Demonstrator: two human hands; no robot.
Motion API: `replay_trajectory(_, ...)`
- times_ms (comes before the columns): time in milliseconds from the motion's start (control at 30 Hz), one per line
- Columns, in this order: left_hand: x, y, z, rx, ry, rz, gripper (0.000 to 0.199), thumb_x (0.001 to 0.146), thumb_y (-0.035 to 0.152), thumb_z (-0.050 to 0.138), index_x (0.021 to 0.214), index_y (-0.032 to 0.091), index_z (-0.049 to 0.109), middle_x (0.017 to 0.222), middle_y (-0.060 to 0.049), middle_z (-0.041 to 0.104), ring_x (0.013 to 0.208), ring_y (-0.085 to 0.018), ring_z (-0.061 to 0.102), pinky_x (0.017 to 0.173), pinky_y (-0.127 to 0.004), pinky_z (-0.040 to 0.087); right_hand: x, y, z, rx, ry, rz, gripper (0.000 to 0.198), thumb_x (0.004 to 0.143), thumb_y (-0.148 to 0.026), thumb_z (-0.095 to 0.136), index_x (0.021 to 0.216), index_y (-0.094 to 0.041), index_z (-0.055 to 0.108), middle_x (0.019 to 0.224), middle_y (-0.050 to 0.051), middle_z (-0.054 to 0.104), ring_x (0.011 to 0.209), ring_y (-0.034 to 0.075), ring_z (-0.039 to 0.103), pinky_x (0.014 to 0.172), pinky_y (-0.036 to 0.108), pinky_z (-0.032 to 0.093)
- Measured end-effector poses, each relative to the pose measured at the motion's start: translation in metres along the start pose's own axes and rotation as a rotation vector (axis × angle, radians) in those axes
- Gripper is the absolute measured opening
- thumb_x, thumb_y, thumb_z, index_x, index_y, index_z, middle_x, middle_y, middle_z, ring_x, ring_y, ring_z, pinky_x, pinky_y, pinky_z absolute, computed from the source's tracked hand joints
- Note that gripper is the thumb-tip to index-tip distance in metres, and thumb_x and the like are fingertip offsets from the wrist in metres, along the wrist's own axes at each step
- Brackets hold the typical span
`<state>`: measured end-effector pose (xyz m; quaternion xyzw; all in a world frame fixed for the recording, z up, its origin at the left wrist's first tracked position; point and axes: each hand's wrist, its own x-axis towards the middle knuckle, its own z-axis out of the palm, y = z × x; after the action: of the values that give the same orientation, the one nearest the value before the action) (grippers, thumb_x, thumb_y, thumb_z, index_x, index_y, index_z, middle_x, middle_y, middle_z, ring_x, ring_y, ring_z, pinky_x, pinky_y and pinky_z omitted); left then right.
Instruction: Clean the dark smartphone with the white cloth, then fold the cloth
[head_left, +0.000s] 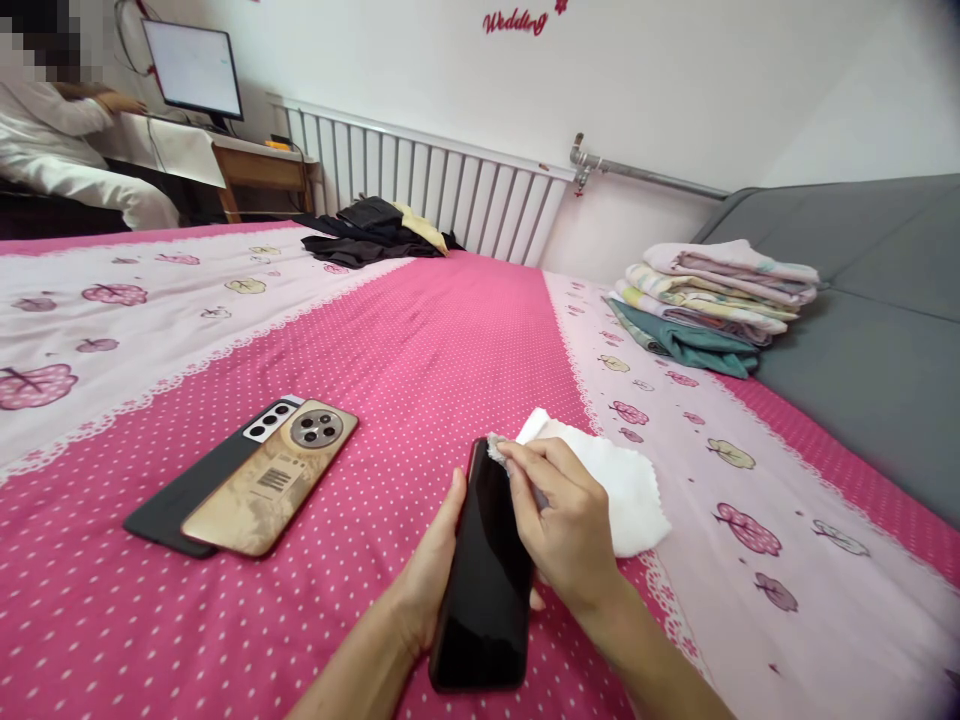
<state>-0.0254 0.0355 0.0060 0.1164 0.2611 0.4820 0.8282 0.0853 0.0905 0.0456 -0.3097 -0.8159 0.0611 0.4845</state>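
Observation:
A black smartphone [484, 590] with a dark, glossy screen rests in my left hand [435, 560], whose thumb lies along its left edge and whose fingertips show at the right edge. My right hand [566, 510] pinches a small greyish wad of cloth or tissue [495, 450] and presses it on the screen's top end. Most of the wad is hidden in the fingers. Behind my right hand a white cloth [634, 495] lies on the bed. To the left, a gold phone [274, 485] lies camera side up, partly over a dark grey phone [184, 500].
The bed has a pink dotted cover [480, 330]. Folded bedding [712, 300] is stacked by the grey headboard [862, 350]. Dark clothes [367, 230] lie at the far edge before a radiator [420, 170]. A person [67, 140] sits at a desk with a monitor [195, 70].

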Motion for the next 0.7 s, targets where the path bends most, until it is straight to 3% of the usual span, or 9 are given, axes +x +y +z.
replay_trajectory(267,0.0016,-0.0034,-0.0002,0.031,0.113,0.013,0.069,0.079,0.066,0.041,0.112,0.008,0.058,0.077,-0.015,0.071,0.059,-0.023,0.067,0.059,-0.032,0.052,-0.0012,0.0003,0.0005,0.025,-0.069,-0.025,0.027,0.087,-0.012,0.046,0.106,-0.017,0.064,0.087,0.005,0.062,0.079,0.013,0.060,0.072,0.026,0.051)
replay_trajectory(700,0.0013,-0.0003,-0.0041,-0.048,0.124,0.085,0.056,0.082,0.059,0.044,0.109,0.013,0.061,0.079,-0.010,0.071,0.065,-0.022,0.068,0.063,-0.031,0.053,-0.0010,-0.0029,-0.0023,0.003,-0.223,-0.078,0.026,0.088,-0.015,0.045,0.103,-0.019,0.066,0.082,0.004,0.062,0.073,0.012,0.060,0.066,0.023,0.052)
